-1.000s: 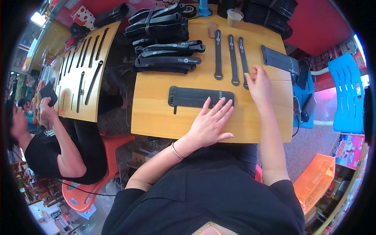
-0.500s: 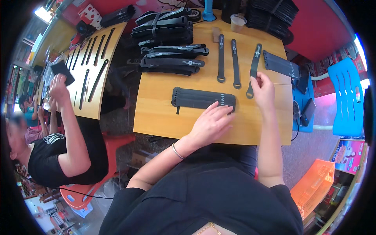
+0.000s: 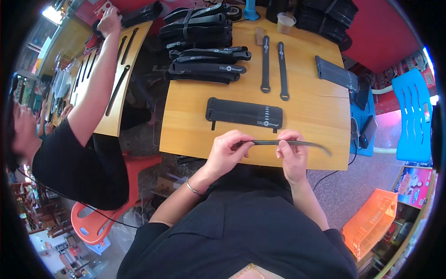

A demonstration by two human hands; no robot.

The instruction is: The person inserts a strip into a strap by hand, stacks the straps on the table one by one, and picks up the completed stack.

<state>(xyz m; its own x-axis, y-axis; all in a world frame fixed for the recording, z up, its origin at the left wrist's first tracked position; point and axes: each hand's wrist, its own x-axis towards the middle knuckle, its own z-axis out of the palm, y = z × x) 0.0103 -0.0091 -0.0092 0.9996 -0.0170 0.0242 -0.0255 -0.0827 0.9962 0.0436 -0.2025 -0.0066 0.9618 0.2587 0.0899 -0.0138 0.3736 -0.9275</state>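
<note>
Left fingers (image 3: 239, 136) and right fingers (image 3: 285, 149) pinch a strap (image 3: 266, 142); beyond, a cup (image 3: 285, 25), contents unclear.

I hold the bare left hand (image 3: 225, 152) and bare right hand (image 3: 294, 162) at the near edge of the yellow wooden table (image 3: 186, 132), thumbs pinched against bent fingers. Both bare forearms (image 3: 174, 204) slant inward.

Left fingers (image 3: 238, 135) and right fingers (image 3: 290, 135) pinch a dark strap (image 3: 265, 142) above the table (image 3: 186, 135).
</note>
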